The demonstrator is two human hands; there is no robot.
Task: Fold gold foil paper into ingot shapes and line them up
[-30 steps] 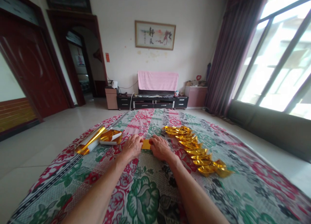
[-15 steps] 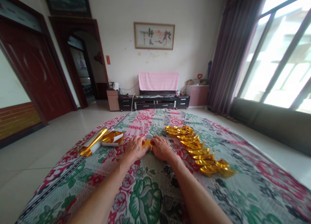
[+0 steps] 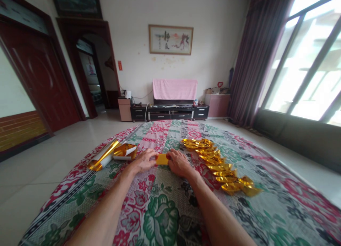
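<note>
A small folded piece of gold foil paper (image 3: pixel 162 159) lies between my two hands, low over the flowered tablecloth (image 3: pixel 160 217). My left hand (image 3: pixel 144 161) pinches its left end, thumb and fingers closed on it. At the right end my right hand (image 3: pixel 179 162) grips the same paper with bent fingers. Right of my hands runs a row of several folded gold paper ingots (image 3: pixel 213 157), close against one another. To the left rest a rolled sheet of gold foil paper (image 3: pixel 105 156) and a curled gold sheet (image 3: pixel 125 151) with white backing.
The round table's cloth edge (image 3: pixel 57 191) curves down on the left. Beyond the table stands a low black TV cabinet (image 3: pixel 170 114) with a pink cloth (image 3: pixel 175 89) over the screen. Purple curtains (image 3: pixel 246 71) hang by the window at right.
My left hand has shifted left along the folded paper, so more of its gold face shows between my hands. My right hand stays nearly in place.
</note>
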